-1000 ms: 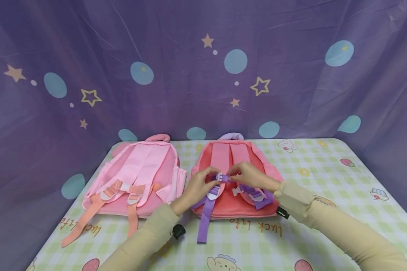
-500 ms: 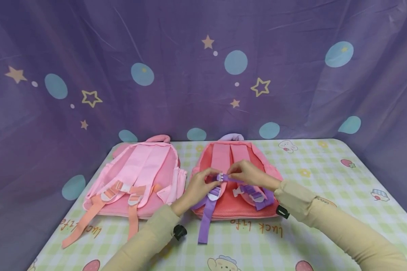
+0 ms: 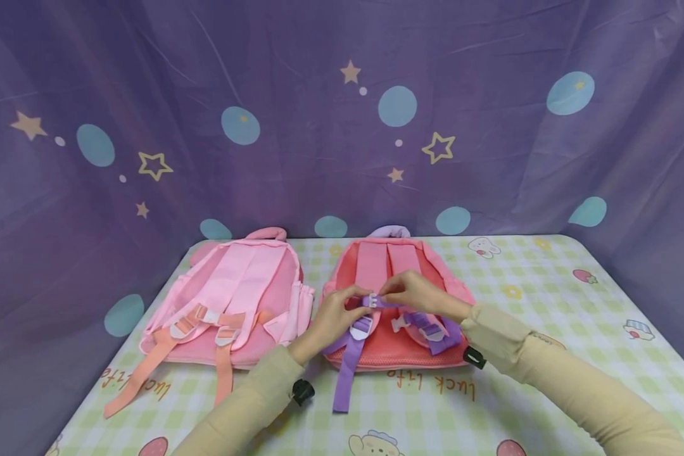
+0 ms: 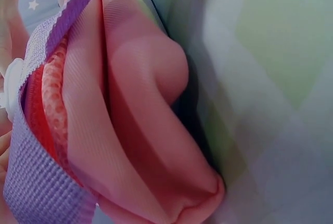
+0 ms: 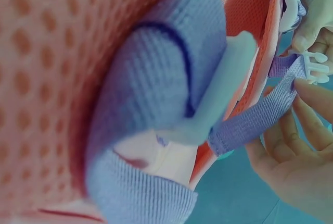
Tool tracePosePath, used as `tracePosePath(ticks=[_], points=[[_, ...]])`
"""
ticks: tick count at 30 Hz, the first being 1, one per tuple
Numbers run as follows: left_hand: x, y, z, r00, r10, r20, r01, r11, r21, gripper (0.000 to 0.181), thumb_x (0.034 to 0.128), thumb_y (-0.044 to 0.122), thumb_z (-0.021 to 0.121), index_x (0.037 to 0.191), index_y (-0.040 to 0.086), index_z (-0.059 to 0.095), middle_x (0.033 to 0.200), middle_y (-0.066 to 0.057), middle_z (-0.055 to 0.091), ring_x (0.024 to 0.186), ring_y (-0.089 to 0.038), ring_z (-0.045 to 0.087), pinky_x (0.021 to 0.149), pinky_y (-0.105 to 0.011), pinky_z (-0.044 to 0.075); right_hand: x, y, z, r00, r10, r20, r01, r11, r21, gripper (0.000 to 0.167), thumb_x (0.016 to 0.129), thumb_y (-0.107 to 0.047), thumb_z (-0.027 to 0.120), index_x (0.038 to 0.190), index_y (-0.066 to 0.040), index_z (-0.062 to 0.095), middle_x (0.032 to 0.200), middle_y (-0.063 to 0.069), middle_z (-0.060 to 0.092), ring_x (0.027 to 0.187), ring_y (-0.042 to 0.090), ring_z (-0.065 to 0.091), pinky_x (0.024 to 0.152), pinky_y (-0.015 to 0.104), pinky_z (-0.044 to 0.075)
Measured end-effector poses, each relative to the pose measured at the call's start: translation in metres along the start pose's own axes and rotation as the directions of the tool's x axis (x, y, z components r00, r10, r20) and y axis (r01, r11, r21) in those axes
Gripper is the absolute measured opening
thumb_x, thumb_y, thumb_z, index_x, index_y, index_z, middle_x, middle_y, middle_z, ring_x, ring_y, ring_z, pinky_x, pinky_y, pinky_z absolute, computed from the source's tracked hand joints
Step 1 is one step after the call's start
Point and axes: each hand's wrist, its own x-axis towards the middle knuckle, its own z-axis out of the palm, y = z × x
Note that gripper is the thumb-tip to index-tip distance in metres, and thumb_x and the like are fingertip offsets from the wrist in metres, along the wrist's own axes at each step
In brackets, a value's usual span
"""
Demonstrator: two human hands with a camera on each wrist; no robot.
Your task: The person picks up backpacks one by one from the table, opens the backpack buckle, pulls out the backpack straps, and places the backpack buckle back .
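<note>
A coral-red backpack lies with its straps up. Over its middle, my left hand pinches a white pronged side-release buckle between thumb and fingers. My right hand pinches the purple webbing strap just beside that buckle. In the right wrist view the strap runs through the buckle's bar and back toward the backpack. Another white buckle part rests loose below my right hand. The left wrist view mostly shows a pink side pocket and purple webbing, with fingers at its left edge.
A light pink backpack with orange straps lies to the left. Both bags are on a green checked tablecloth. A purple patterned curtain hangs behind. A long purple strap end trails over the bag's front edge.
A longer piece of purple strap now shows beneath my right fingers. The buckle has turned and lowered slightly. My left hand keeps its hold, and the backpacks stay in place.
</note>
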Motion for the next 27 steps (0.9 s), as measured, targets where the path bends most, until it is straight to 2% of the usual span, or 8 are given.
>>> tracePosePath(ticks=[7,12,17,27], points=[[-0.0005,-0.0017,-0.0002,1.000,0.004,-0.012,-0.004,1.000,-0.011,0.025,0.0745,0.007,0.069,0.099,0.007,0.064,0.094,-0.004,0.066,0.085,-0.013,0.058,0.074,-0.030,0.047,-0.0036,0.0060,-0.0049,1.000,0.016,0.012,-0.016,1.000,-0.006,0.015,0.083,-0.008,0.059,0.093,-0.001,0.067,0.086,0.005,0.066,0.069,0.009,0.052,0.064,0.022,0.045],[-0.0005,-0.0009,-0.0005,1.000,0.011,-0.022,-0.011,1.000,-0.003,0.024,0.0747,0.007,0.069,0.098,0.007,0.064,0.093,-0.004,0.066,0.082,-0.012,0.058,0.071,-0.030,0.047,-0.0053,0.0091,-0.0072,1.000,0.004,0.013,-0.004,1.000,-0.004,0.014,0.082,-0.005,0.058,0.092,0.001,0.067,0.083,0.006,0.065,0.066,0.009,0.050,0.061,0.021,0.044],[-0.0010,-0.0009,0.0002,1.000,-0.005,-0.020,0.005,1.000,0.003,0.025,0.0748,0.008,0.069,0.099,0.008,0.064,0.093,-0.002,0.066,0.082,-0.011,0.057,0.072,-0.030,0.047,-0.0058,0.0095,-0.0072,1.000,0.005,0.001,-0.005,1.000,0.006,0.013,0.082,-0.004,0.058,0.089,0.001,0.067,0.082,0.006,0.065,0.064,0.009,0.049,0.058,0.020,0.042],[-0.0013,0.0002,0.0014,1.000,-0.021,-0.010,0.021,1.000,0.004,0.025,0.0748,0.010,0.069,0.100,0.009,0.064,0.094,-0.002,0.065,0.086,-0.012,0.058,0.075,-0.032,0.046,-0.0062,0.0086,-0.0059,1.000,-0.015,-0.013,0.015,1.000,0.006,0.014,0.082,-0.005,0.059,0.091,0.001,0.068,0.086,0.007,0.066,0.070,0.008,0.053,0.064,0.021,0.045]])
